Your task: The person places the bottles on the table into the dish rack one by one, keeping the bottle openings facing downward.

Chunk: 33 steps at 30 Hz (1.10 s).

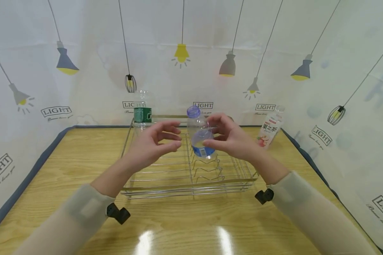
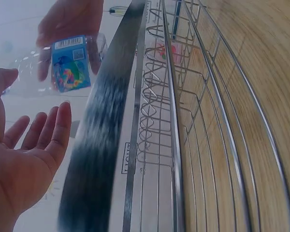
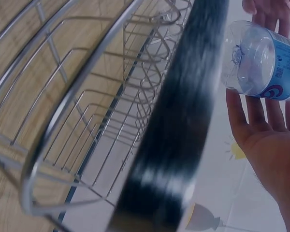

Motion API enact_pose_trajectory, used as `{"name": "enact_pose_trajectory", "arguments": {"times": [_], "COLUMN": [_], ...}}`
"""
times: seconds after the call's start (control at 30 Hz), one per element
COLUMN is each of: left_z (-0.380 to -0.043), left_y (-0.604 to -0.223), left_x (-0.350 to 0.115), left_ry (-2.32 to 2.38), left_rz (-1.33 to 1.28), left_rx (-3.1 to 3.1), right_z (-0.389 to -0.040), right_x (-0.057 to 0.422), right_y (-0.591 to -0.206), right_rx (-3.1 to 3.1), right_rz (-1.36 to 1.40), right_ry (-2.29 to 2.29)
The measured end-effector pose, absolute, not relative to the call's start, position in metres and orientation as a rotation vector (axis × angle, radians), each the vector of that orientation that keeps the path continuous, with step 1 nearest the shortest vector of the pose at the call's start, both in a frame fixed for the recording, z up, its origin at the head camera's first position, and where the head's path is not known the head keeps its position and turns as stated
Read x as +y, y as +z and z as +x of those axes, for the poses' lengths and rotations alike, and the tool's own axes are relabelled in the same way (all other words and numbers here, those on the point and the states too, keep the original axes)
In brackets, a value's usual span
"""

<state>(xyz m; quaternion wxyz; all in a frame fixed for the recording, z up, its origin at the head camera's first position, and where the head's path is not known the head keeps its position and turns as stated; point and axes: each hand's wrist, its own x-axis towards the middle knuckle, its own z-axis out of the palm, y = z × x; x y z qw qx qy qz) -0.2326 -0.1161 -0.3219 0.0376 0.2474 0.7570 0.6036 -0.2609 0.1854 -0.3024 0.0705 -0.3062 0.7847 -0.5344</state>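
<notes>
A clear plastic bottle [image 1: 200, 140] with a purple top and a blue label stands tilted above the wire rack [image 1: 166, 187]. My right hand [image 1: 234, 140] holds it from the right, thumb in front and fingers behind. In the right wrist view, the bottle's clear ribbed base [image 3: 237, 55] points toward the rack. To the bottle's left, my left hand [image 1: 151, 141] is raised with its fingers loosely bent and apart from the bottle. The left wrist view shows that palm [image 2: 19, 164] with nothing in it.
A clear bottle with a green label [image 1: 142, 115] stands at the rack's back left. On the right, a white-labelled drink bottle [image 1: 269, 129] stands on the wooden table [image 1: 185, 226]. Bent wire dividers [image 1: 207, 173] run along the rack's middle. A printed cloth [image 1: 159, 32] hangs behind.
</notes>
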Motion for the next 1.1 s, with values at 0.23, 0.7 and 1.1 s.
{"name": "enact_pose_trajectory", "arguments": {"times": [0.23,0.7,1.1], "left_z": [-0.237,-0.237,-0.236], "left_y": [-0.321,-0.322,-0.323], "left_x": [-0.103,-0.11,-0.126], "left_ry": [1.849,1.941,2.071], "left_rz": [0.745,0.768,0.659], "left_rx": [2.319,2.301,2.162], "right_z": [-0.26,-0.263,-0.264], "right_x": [0.168,0.169,0.18], "right_y": [-0.309,-0.316,-0.324], "right_rx": [2.338,2.399,2.343], "right_rz": [-1.037,-1.001,-0.891], "right_ry": [-1.542,-1.484,-1.519]}}
